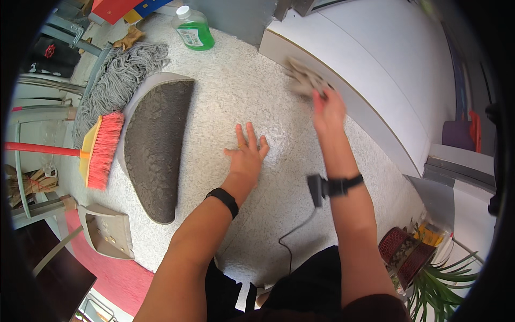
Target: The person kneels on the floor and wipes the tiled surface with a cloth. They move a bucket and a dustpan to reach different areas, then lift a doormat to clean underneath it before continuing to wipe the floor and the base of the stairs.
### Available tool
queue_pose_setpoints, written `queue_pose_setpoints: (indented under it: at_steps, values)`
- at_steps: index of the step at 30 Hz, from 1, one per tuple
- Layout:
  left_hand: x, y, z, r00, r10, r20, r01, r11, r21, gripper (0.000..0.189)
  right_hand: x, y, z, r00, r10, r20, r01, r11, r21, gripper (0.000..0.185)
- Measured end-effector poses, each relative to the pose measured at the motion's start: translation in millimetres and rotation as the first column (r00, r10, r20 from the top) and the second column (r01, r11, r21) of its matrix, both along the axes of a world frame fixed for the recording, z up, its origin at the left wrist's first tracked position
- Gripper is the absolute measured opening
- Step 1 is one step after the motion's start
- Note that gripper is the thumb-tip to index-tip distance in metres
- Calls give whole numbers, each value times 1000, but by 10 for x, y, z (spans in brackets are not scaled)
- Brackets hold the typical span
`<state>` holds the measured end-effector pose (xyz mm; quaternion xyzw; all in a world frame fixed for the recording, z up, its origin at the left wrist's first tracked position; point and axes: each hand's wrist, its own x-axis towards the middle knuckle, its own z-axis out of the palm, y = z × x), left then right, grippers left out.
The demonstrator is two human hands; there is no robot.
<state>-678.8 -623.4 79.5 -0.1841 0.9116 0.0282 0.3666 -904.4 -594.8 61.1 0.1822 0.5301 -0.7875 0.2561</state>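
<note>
Over the speckled pale floor, my left hand is spread with its fingers apart and nothing in it. Whether its palm touches the floor I cannot tell. My right hand grips a beige-grey cloth, blurred by motion, beside the low side face of a white step. A black strap with a small device sits on my right wrist, and a cable hangs from it. Left of my left hand lies a dark grey floor mat, its straight edge facing me.
A green-liquid bottle stands at the back. Along the left are a grey string mop, a red-bristled broom and a beige dustpan. A potted plant stands at lower right. Red and blue boxes sit at upper left.
</note>
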Motion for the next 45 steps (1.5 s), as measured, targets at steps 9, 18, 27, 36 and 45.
queue_pose_setpoints:
  at_steps: [9, 18, 27, 36, 45]
  values:
    - [-28, 54, -27, 1000, 10, -8, -11, 998, -57, 131, -402, 2688, -644, 583, 811, -52, 292, -149, 945, 50]
    - [-87, 58, 67, 997, 64, 35, -64, 998, 12, 134, 747, 170, -847, 11, 910, -415, 193, 406, 893, 54]
    - [-26, 56, 41, 997, 73, -20, -73, 997, 25, 136, -364, 2687, -682, 189, 965, -183, 366, 104, 925, 49]
    - [-39, 85, -4, 997, 68, -22, -69, 998, -13, 136, -1126, 3292, -1007, 741, 663, 106, 255, -424, 869, 72]
    - [4, 78, 26, 996, 64, -56, -64, 998, -4, 141, 1158, 1362, -630, -73, 956, -284, 16, 286, 958, 56]
